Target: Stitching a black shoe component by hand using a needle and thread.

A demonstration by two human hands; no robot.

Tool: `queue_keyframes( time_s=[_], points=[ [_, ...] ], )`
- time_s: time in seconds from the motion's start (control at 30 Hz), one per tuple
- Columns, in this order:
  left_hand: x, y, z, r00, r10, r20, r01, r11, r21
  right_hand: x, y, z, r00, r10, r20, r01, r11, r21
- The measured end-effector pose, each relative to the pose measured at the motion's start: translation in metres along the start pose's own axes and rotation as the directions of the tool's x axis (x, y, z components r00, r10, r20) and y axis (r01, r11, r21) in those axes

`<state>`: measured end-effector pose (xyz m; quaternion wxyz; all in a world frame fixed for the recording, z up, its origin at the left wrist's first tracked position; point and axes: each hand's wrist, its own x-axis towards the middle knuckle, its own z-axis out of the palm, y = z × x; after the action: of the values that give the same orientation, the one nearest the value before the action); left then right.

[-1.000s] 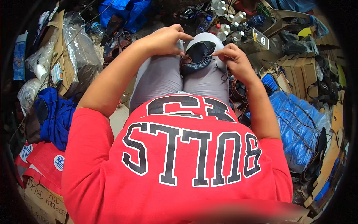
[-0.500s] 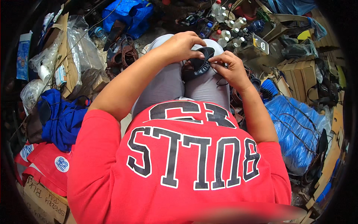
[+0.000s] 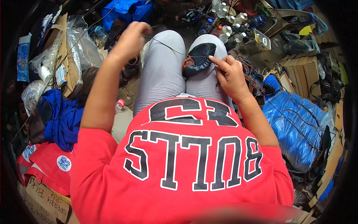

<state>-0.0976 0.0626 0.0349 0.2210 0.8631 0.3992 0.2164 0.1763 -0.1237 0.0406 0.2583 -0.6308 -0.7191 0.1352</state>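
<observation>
A black leather shoe with a gathered, puckered side and a brown inside rests on my right thigh. My left hand is raised to the left, beyond my left knee, its fingers closed and partly smeared by motion. From it a thin dark thread stretches over my lap and across the shoe. At the shoe's right edge is my right hand, gripping it with the index fingertip on the leather and the thumb close below. The other right fingers are curled, and what lies under them is hidden.
Several bottles stand beyond my right knee. A blue bag lies at the far left, with blue cloth nearer. On the right are stacked cardboard and a blue plastic-wrapped bundle.
My left hand has left the shoe and swung left, drawing the thread out across my lap. My right hand stays at the shoe's edge, and the shoe's top is now uncovered.
</observation>
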Motion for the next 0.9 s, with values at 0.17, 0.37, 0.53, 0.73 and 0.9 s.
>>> queue_keyframes(
  time_s=[0.17, 0.37, 0.53, 0.73, 0.9],
  points=[
    [-0.031, 0.069, 0.054, 0.967, 0.253, 0.029, -0.237, 0.937, -0.258, -0.005, -0.003, 0.003, 0.999, -0.02, -0.05, 0.016, 0.997, -0.08],
    [-0.008, 0.07, 0.073, 0.986, 0.153, -0.074, -0.168, 0.939, -0.301, 0.008, 0.018, -0.005, 0.971, 0.195, 0.136, -0.23, 0.918, 0.324],
    [0.001, 0.064, 0.082, 0.982, 0.177, 0.059, -0.129, 0.875, -0.467, 0.024, 0.037, -0.013, 0.944, 0.144, 0.296, -0.27, 0.852, 0.449],
    [0.001, 0.064, 0.084, 0.982, 0.171, 0.075, -0.116, 0.875, -0.47, 0.031, 0.036, -0.017, 0.931, 0.157, 0.331, -0.281, 0.886, 0.369],
    [0.001, 0.064, 0.087, 0.98, 0.189, 0.063, -0.14, 0.88, -0.454, 0.031, 0.034, -0.019, 0.934, 0.151, 0.324, -0.275, 0.883, 0.38]
  ],
)
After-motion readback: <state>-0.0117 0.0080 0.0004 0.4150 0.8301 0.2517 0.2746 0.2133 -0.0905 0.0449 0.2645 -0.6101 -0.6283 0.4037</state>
